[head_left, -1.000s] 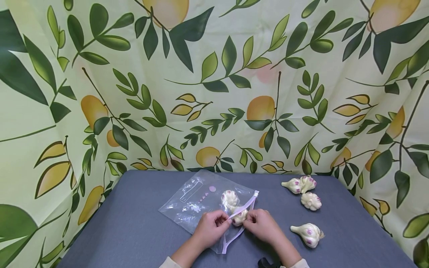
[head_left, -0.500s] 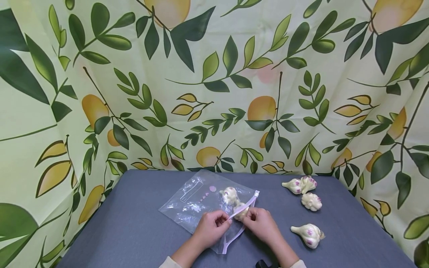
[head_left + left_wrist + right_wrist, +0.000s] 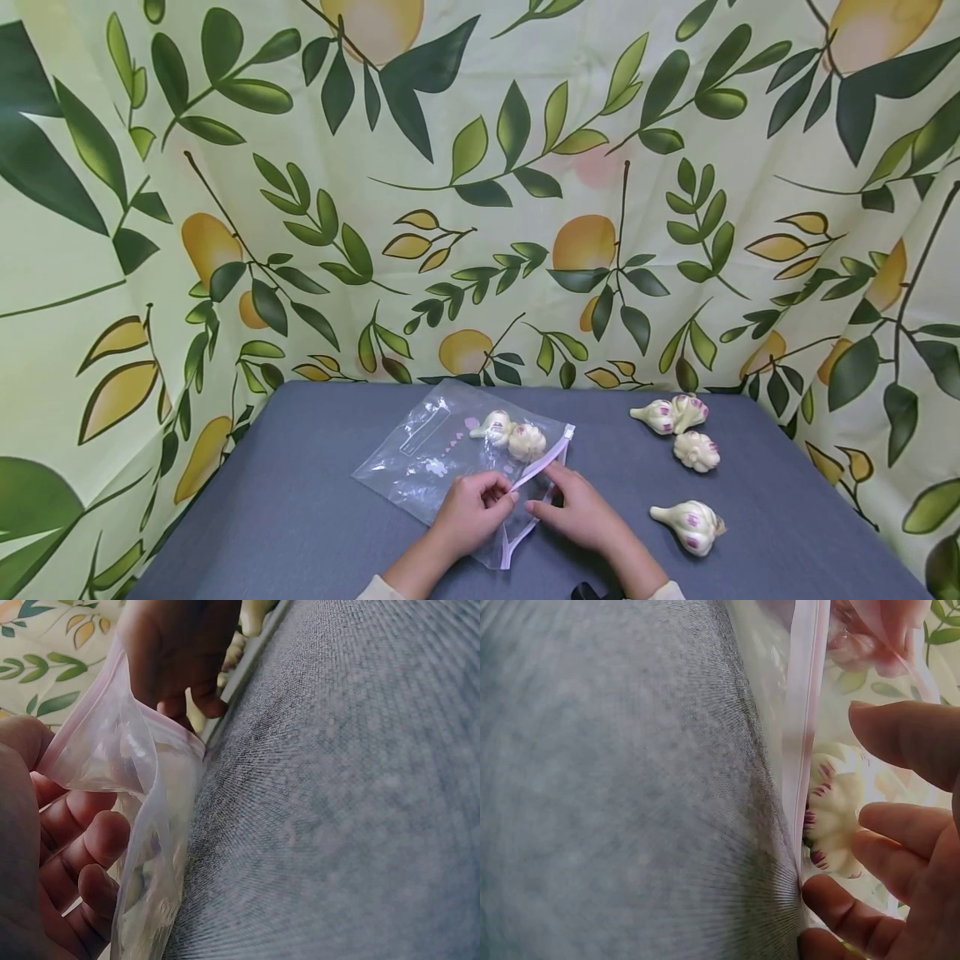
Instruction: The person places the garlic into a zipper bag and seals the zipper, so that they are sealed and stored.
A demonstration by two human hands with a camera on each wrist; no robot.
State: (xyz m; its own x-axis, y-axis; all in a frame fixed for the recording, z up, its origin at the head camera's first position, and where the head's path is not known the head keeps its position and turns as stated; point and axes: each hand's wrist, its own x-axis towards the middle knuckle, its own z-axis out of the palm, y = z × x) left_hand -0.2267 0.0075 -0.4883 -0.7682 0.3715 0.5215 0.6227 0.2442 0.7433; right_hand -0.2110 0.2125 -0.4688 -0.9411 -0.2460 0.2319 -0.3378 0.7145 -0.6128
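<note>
A clear zip bag [image 3: 411, 477] with a pink-edged mouth lies slanted on the table. Two garlic bulbs, a round one [image 3: 527, 442] and one with a stem [image 3: 493, 427], lie inside it. My left hand [image 3: 474, 510] pinches the upper lip of the mouth between thumb and fingers; the left wrist view shows that lip lifted from the lower one. At the mouth's right side is my right hand [image 3: 581, 510], fingers spread and holding nothing. In the right wrist view its fingers extend toward the round bulb [image 3: 836, 814], near the bag's pink strip [image 3: 804, 720].
To the right, two garlic bulbs [image 3: 671, 413] touch each other at the back, another bulb [image 3: 697, 451] sits just in front, and a stemmed bulb [image 3: 692, 525] lies nearer. A leaf-print cloth [image 3: 480, 208] hangs behind the grey table [image 3: 315, 500]. A black object [image 3: 588, 592] shows beside the right wrist.
The round garlic bulb has gone from the bag's mouth deeper inside, shifting the stemmed bulb leftward. My right hand has let go of it and spread its fingers. The left hand keeps its place.
</note>
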